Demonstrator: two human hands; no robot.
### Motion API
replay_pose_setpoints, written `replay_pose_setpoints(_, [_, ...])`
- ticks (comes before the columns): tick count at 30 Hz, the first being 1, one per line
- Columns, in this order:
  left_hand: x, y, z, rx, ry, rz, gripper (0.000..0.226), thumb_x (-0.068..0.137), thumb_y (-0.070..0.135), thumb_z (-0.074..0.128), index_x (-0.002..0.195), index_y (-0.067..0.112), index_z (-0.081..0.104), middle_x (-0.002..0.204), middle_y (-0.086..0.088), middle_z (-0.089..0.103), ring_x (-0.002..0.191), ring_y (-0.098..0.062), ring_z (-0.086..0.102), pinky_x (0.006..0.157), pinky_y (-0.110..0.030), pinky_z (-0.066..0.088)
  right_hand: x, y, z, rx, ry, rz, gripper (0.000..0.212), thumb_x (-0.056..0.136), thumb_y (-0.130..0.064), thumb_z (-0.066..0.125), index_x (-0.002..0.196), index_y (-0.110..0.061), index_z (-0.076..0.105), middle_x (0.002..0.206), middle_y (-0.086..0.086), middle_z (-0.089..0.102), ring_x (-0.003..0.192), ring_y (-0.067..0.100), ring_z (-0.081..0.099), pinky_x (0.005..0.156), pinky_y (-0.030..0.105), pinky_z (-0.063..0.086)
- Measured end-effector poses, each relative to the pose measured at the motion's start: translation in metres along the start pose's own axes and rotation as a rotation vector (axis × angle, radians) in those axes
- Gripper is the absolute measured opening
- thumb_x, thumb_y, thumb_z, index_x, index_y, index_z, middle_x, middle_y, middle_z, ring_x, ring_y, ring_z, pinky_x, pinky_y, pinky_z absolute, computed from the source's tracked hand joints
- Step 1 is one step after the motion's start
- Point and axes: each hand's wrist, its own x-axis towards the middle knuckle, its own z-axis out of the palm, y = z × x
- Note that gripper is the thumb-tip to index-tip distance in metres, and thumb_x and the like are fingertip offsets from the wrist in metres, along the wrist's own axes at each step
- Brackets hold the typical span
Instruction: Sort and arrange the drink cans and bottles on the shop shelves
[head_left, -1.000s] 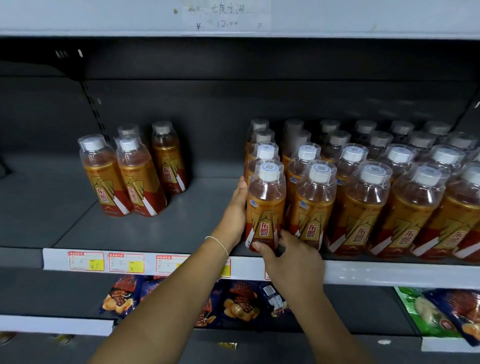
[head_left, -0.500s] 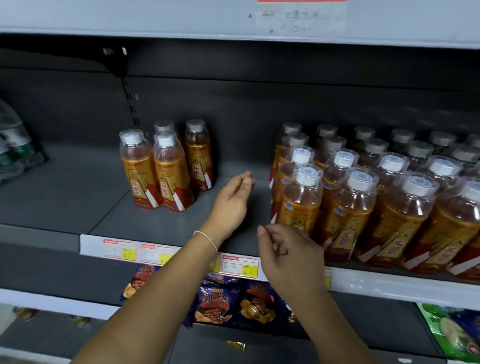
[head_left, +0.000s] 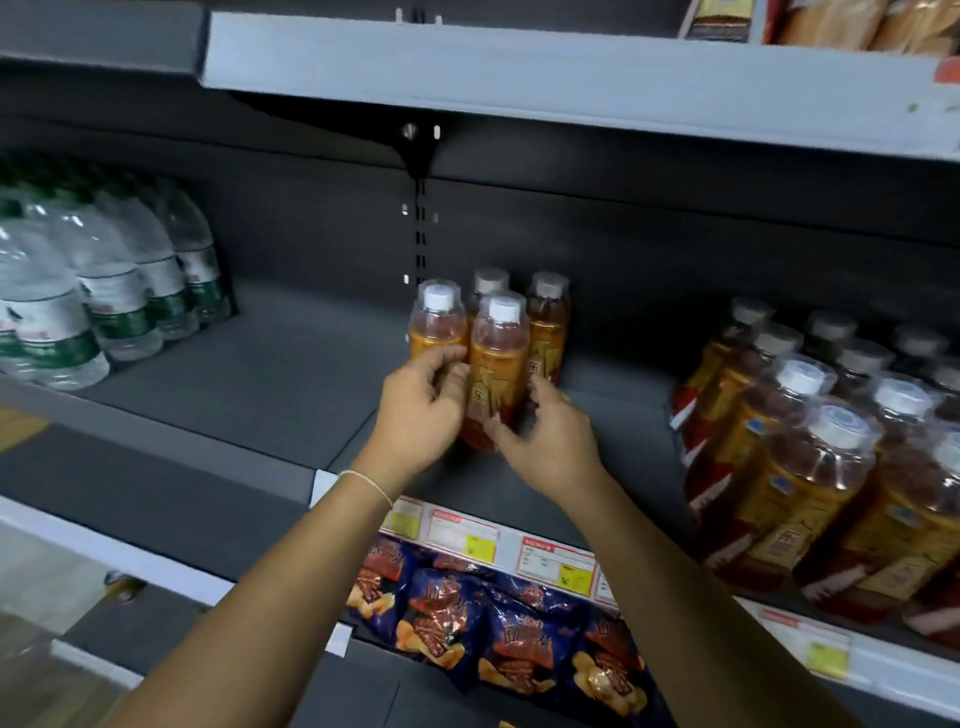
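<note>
Head view: bottles (head_left: 498, 358) upright, caps (head_left: 504, 310) up

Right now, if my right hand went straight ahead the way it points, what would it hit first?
Most likely the nearest orange bottle in the group of four; your right hand looks almost on it, though depth is unclear.

4 glossy clear plastic bottles (head_left: 497, 364) on matt grey metal shelf (head_left: 260, 374), shiny crinkled snack pkts (head_left: 519, 639).
</note>
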Motion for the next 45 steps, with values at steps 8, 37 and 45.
replay_pose_setpoints(8, [0.003, -0.013, -0.022, 0.135, -0.222, 0.022, 0.027, 0.097, 0.014, 0.053, 0.122, 0.013, 0.065, 0.09, 0.004, 0.068, 0.079, -0.016, 0.066, 0.082, -0.034, 0.058, 0.017, -0.009, 0.025, 0.127, 0.09, 0.188, 0.071, 0.075, -0.036, 0.085, 0.132, -0.018, 0.048, 0.126, 0.004, 0.06, 0.113, 0.021, 0.061, 0.096, 0.039, 0.053])
replay_pose_setpoints(37, [-0.01, -0.011, 0.13, -0.373, -0.201, -0.251, 0.052, 0.097, 0.048, 0.036, 0.1, 0.01, 0.07, 0.099, -0.004, 0.075, 0.102, -0.017, 0.069, 0.094, -0.032, 0.052, 0.02, 0.072, -0.035, 0.183, 0.295, 0.419, 0.074, 0.08, -0.026, 0.081, 0.141, -0.013, 0.043, 0.13, 0.012, 0.054, 0.119, 0.029, 0.055, 0.097, 0.037, 0.047])
replay_pose_setpoints(45, [-0.01, -0.027, 0.12, -0.121, -0.167, 0.004, 0.046, 0.1, 0.046, 0.033, 0.108, 0.019, 0.069, 0.105, 0.013, 0.067, 0.105, 0.01, 0.058, 0.094, -0.011, 0.04, 0.055, 0.075, -0.026, 0.079, 0.329, 0.474, 0.067, 0.081, -0.03, 0.081, 0.135, -0.011, 0.046, 0.13, 0.013, 0.056, 0.118, 0.031, 0.057, 0.092, 0.039, 0.049])
